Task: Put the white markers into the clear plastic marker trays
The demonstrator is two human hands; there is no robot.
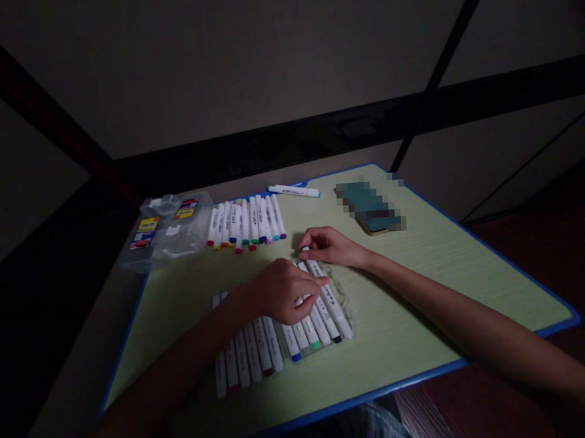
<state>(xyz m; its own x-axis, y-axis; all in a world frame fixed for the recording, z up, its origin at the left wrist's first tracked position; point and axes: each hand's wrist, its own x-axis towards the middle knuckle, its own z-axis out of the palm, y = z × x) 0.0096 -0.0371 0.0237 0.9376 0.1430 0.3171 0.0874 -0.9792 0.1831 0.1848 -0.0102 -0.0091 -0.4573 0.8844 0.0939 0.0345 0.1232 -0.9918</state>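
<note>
My right hand (pixel 330 246) pinches the upper end of a white marker (pixel 331 298), the rightmost in a row of markers. This marker slants down to the right over the clear tray (pixel 346 295). Across the row reaches my left hand (pixel 288 290), its index finger stretched out and touching the same marker. The left thumb lies a little apart from that finger, and the other left fingers are hidden. Below the left hand are several white markers (pixel 305 331) with blue, green and dark ends. A second group of white markers (pixel 251 348) lies left of them, partly behind my left forearm.
Several capped markers (pixel 245 222) lie side by side further back. One marker (pixel 294 191) rests crosswise near the far edge. An open clear plastic case (pixel 173 237) stands at the back left. A phone-like flat object (pixel 369 205), partly pixelated, lies on the blue-edged table (pixel 428 289).
</note>
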